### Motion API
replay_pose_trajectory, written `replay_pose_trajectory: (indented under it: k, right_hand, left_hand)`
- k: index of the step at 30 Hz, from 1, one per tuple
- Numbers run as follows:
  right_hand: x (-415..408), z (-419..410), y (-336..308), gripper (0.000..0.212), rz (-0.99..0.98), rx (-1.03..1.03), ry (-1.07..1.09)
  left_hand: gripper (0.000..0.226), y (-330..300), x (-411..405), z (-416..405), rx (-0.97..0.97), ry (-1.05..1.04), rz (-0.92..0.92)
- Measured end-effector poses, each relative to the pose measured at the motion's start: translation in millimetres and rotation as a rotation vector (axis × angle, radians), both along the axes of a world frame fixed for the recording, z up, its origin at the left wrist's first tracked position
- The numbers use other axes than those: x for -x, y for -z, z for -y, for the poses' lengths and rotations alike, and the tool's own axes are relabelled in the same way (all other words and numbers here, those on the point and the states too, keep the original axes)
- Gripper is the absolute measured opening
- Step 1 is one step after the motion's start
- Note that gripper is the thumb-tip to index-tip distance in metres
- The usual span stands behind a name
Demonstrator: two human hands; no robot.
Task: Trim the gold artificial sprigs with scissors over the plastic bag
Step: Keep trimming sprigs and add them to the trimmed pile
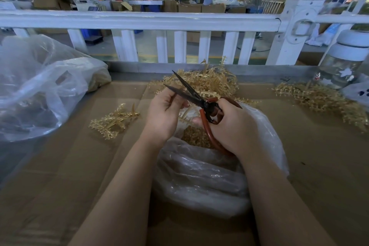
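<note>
Head view: right hand (229,126) grips the rust-red looped handles of the scissors (196,99), dark blades parted. Left hand (165,114) pinches a gold sprig (184,113), mostly hidden, above the crinkly clear plastic bag (201,177) on the cardboard-covered table (311,166). Judgement: seat stem deep between blades, cut over the bag's mouth.

There is one view only, from the person's head, looking forward and down along both forearms. It sits close over the counter (311,166), the left hand (162,115) and right hand (229,126) mid-frame, with a white rail (139,19) and workshop floor beyond.
</note>
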State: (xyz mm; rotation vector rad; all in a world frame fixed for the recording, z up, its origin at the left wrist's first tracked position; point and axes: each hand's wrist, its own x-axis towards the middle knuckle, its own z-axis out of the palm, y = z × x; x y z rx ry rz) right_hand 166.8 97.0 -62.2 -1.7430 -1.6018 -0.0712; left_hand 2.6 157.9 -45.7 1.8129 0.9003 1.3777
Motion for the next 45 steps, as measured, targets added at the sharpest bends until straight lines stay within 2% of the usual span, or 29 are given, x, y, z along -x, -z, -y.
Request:
replay_pose_trajectory:
  k: [9,14,21,25,30,36,42,45]
  right_hand:
    - [1.0,0.6,0.2,0.064,-0.029,0.03,0.016]
    - [2.2,2.5,-0.7,0.055,-0.045,0.021,0.006]
    - [2.5,1.8,-1.5,0.06,-0.081,0.039,-0.021]
    - [4.0,3.6,-2.7,0.054,-0.106,0.046,-0.042]
    - [4.8,3.7,-4.8,0.058,-0.132,0.062,-0.065]
    - [3.7,3.0,-3.2,0.074,-0.176,0.053,-0.079]
    - [2.8,1.2,-1.2,0.075,-0.188,0.053,-0.072]
    - [4.2,-0.9,0.3,0.069,-0.291,0.034,-0.114]
  left_hand:
    - [0.02,-1.0,1.0,-0.2,0.035,0.106,0.053]
    - [0.019,-2.1,0.0,-0.6,0.059,0.157,0.128]
    - [0.026,-7.0,-0.8,3.8,0.064,0.193,0.156]
    - [0.021,-7.2,-0.2,4.1,0.071,0.199,0.161]
    - [0.021,-7.8,0.6,4.5,0.091,0.203,0.154]
    - [0.021,-7.5,0.3,3.3,0.101,0.208,0.158]
    - [0.023,-6.2,-0.6,2.2,0.095,0.204,0.177]
    - [0.022,-5.2,-0.1,0.8,0.119,0.179,0.221]
